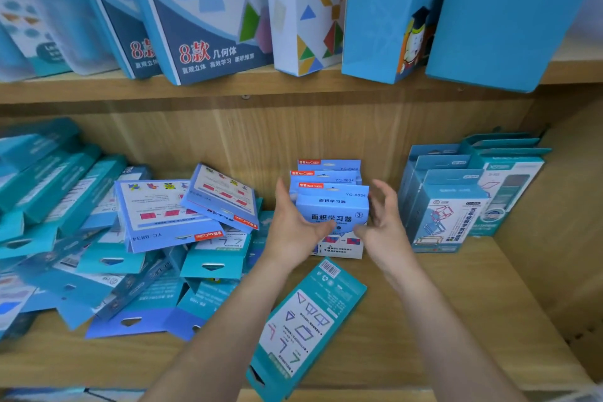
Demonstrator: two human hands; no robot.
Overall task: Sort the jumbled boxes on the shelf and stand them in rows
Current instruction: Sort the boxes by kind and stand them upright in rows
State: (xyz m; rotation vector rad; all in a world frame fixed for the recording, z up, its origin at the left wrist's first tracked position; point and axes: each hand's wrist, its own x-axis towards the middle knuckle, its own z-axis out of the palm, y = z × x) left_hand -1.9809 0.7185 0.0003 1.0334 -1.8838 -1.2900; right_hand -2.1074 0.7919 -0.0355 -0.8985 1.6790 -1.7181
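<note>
The wooden shelf (456, 303) has a plank back and a side wall at right; the upper board (98, 88) carries tall boxes (208, 10). At left, a jumbled pile (98, 238) of blue and teal boxes lies flat and overlapping. At right, standing boxes (447, 212) form upright rows. In the middle, 3 light-blue boxes (326, 178) stand one behind another, faces forward, long axes vertical. The left hand (293, 232) grips the front box (332, 206), thumb on its face, fingers round its left edge. The right hand (383, 235) has fingers spread apart beside the right edge, thumb touching the face. A teal box (306, 326) lies flat near the shelf's front edge, its long axis diagonal.
</note>
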